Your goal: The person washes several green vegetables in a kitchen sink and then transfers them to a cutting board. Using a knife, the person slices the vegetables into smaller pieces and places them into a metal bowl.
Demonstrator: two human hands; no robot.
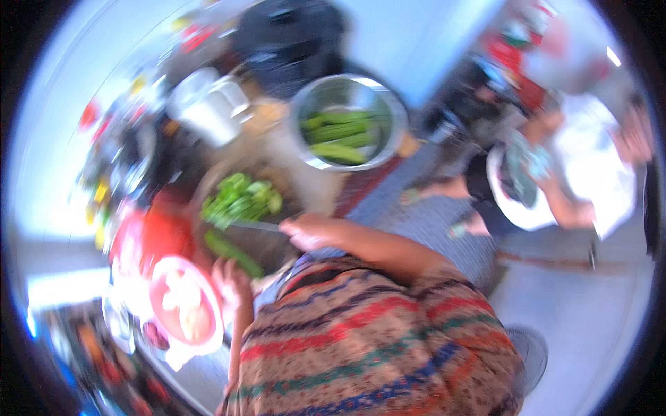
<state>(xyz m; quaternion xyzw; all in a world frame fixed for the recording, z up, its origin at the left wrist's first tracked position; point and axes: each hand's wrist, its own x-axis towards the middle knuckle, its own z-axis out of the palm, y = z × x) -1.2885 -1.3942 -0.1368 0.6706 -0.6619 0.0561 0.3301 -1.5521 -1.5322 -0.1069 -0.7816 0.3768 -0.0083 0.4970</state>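
My right hand [309, 232] is closed on a knife [256, 225], whose blade points left along the near edge of a pile of chopped green vegetable [242, 200] on a round brown board [283, 179]. Below the blade lies a long green vegetable [234, 253], perhaps a gourd. Close to its lower left side is my left hand [231, 283], fingers spread; blur hides whether they touch it. Several long green vegetables [341, 135] lie inside a round steel bowl [398, 127] beyond the board.
A pink basin [216, 312] holding pale pieces stands left of my left hand, beside a red container [166, 234]. White containers [208, 106] and a large dark object [291, 44] stand farther back. At right, another person's hands [577, 213] are near a white bowl [494, 177].
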